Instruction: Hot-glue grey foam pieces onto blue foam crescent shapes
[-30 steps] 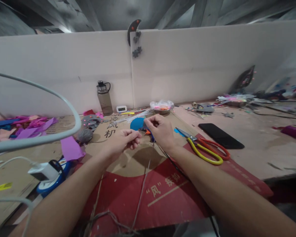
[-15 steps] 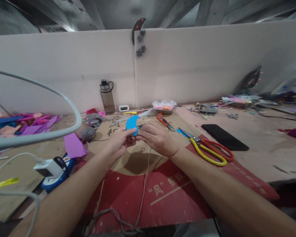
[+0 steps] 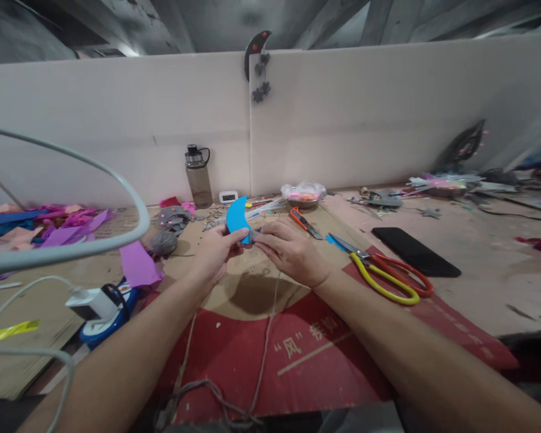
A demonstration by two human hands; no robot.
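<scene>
My left hand (image 3: 215, 254) is closed on a blue crescent-shaped cutout (image 3: 237, 218), with the thumb pressed flat near its lower end. Fingertips of my right hand (image 3: 293, 252) are pinched together right beside that lower end. From under the right hand a strand of grey yarn (image 3: 267, 337) hangs down over the red part of the cardboard (image 3: 234, 361), toward a loose tangle at the front edge. Something grey shows between the fingers at the crescent's tip, apparently the yarn; the fingers partly hide it.
Right of my hands lie a utility knife (image 3: 305, 223), scissors (image 3: 388, 273) with red and yellow handles, and a black phone (image 3: 415, 251). A bottle (image 3: 198, 180) and grey yarn ball (image 3: 163, 243) stand behind left. A white cable (image 3: 130, 231) loops across the left foreground.
The blue crescent has tilted more upright, its upper tip now higher. My right fingers stay pinched beside its lower end. The view has shifted slightly.
</scene>
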